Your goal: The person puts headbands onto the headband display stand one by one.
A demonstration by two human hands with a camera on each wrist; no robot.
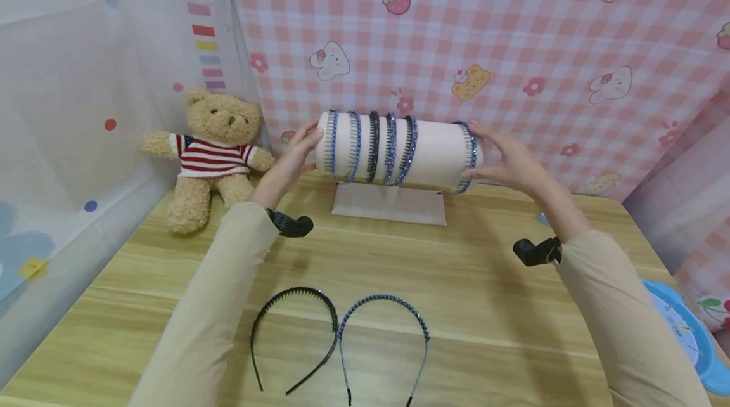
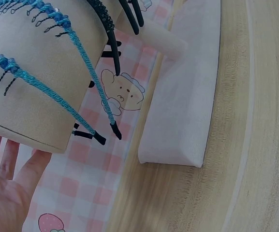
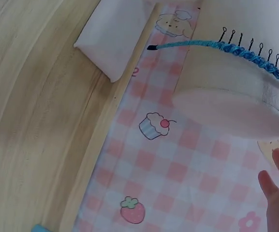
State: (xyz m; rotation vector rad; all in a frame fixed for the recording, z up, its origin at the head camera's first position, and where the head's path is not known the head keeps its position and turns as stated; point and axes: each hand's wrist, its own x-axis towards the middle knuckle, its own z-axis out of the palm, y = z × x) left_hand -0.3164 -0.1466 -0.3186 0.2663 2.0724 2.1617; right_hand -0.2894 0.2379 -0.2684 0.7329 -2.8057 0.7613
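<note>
A white cylindrical headband stand [image 1: 436, 153] rises on a flat base [image 1: 365, 204] near the back of the table. Several blue and black toothed headbands ring its left half, and one blue headband [image 1: 471, 150] sits near its right end. My left hand [image 1: 293, 156] touches the left end of the cylinder, its fingers extended in the left wrist view. At the opposite end is my right hand [image 1: 507, 156], fingers spread, with thumb and index beside that blue headband. A black headband [image 1: 298, 290] and a blue headband [image 1: 383, 297] lie on the table in front.
A teddy bear [image 1: 219, 122] in a striped sweater sits at the back left. On the right edge lies a blue-rimmed round object [image 1: 707, 356]. Pink checked cloth [image 1: 353, 14] hangs behind the wooden table [image 1: 473, 331].
</note>
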